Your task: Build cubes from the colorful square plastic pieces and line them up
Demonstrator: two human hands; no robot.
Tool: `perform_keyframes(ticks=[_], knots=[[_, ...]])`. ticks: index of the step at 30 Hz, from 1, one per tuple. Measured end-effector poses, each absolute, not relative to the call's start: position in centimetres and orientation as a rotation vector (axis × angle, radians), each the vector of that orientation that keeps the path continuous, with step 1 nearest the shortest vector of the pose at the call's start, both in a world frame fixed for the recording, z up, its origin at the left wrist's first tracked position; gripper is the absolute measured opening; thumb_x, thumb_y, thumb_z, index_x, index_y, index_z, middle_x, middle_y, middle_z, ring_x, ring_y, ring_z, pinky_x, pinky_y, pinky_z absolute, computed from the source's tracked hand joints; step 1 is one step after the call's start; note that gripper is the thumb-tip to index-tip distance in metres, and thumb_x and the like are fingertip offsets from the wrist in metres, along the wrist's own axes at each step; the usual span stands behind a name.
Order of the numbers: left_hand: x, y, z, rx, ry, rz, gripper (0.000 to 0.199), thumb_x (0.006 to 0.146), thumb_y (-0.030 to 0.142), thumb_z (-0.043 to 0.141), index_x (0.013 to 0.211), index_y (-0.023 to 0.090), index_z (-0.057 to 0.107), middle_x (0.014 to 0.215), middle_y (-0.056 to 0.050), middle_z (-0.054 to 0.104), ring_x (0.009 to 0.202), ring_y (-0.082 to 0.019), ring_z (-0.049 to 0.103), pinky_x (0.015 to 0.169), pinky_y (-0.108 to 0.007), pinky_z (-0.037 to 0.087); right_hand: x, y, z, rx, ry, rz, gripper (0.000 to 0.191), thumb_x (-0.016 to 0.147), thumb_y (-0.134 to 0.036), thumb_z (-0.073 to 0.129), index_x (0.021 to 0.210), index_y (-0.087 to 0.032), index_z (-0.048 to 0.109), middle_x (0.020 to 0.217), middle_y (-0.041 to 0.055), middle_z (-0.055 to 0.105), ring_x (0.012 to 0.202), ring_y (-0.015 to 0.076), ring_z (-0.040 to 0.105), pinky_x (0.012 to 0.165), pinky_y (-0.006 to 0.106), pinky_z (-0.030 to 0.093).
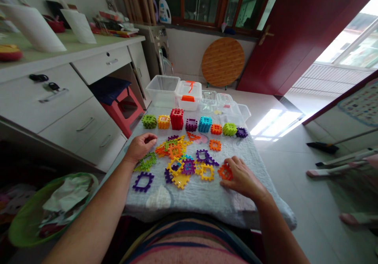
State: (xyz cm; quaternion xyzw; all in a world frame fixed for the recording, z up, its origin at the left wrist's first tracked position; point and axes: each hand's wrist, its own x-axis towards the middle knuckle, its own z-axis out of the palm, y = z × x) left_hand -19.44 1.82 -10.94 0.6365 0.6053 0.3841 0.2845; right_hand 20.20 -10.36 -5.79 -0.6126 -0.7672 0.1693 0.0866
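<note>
My right hand [242, 176] has its thumb and fingers around an orange toothed building tile [225, 172] at the table's right side. My left hand [141, 147] rests on the left side, fingers curled and thumb near the fingertips, with nothing visible in them. Just below it lie green square tiles [148, 160] and a purple frame tile [143, 181]. Between the hands is a loose pile with an orange tile [175, 151], a yellow frame tile [207, 172] and a purple tile [188, 166]. Another orange tile [215, 145] lies apart, beyond my right hand.
Sorted stacks cross the table's far part: green [149, 121], yellow [163, 121], a taller red one [177, 119], blue [204, 124], lime [229, 129] and others. Behind them stand an open clear bin [163, 90] and a lidded box [189, 95]. A red stool [124, 106] stands left.
</note>
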Motion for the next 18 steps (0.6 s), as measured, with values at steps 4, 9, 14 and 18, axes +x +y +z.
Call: perform_keyframes(ticks=[4, 9, 14, 18], knots=[[-19.3, 1.7, -10.6, 1.699, 1.628, 1.030, 0.037, 0.069, 0.049, 0.062, 0.085, 0.017, 0.070, 0.078, -0.003, 0.071, 0.072, -0.019, 0.064, 0.069, -0.027, 0.051, 20.7, -10.6, -6.2, -1.810, -2.214, 0.534, 0.042, 0.076, -0.026, 0.067, 0.116, -0.020, 0.056, 0.108, 0.0106, 0.059, 0.102, 0.0273, 0.057, 0.094, 0.042, 0.045], [-19.3, 1.8, -10.6, 1.697, 1.637, 1.027, 0.037, 0.069, 0.049, 0.062, 0.085, 0.017, 0.070, 0.077, -0.004, 0.071, 0.072, -0.019, 0.064, 0.069, -0.027, 0.051, 20.9, -8.5, -6.2, -1.685, -2.130, 0.505, 0.045, 0.078, -0.027, 0.063, 0.121, -0.019, 0.052, 0.113, 0.0107, 0.060, 0.108, 0.0267, 0.056, 0.099, 0.043, 0.044], [-19.4, 1.8, -10.8, 1.683, 1.630, 1.032, 0.037, 0.068, 0.049, 0.063, 0.085, 0.017, 0.070, 0.078, -0.003, 0.071, 0.072, -0.019, 0.065, 0.070, -0.027, 0.052, 20.6, -6.5, -5.9, -1.580, -2.107, 0.458, 0.042, 0.079, -0.026, 0.061, 0.120, -0.021, 0.052, 0.117, 0.0101, 0.061, 0.111, 0.0262, 0.056, 0.100, 0.043, 0.044], [-19.4, 1.8, -10.8, 1.672, 1.622, 1.032, 0.037, 0.068, 0.050, 0.063, 0.086, 0.017, 0.070, 0.080, -0.004, 0.072, 0.074, -0.019, 0.065, 0.073, -0.028, 0.053, 20.2, -6.1, -5.8, -1.580, -2.069, 0.459, 0.038, 0.079, -0.029, 0.060, 0.116, -0.021, 0.056, 0.112, 0.0091, 0.065, 0.104, 0.0243, 0.061, 0.094, 0.039, 0.047]])
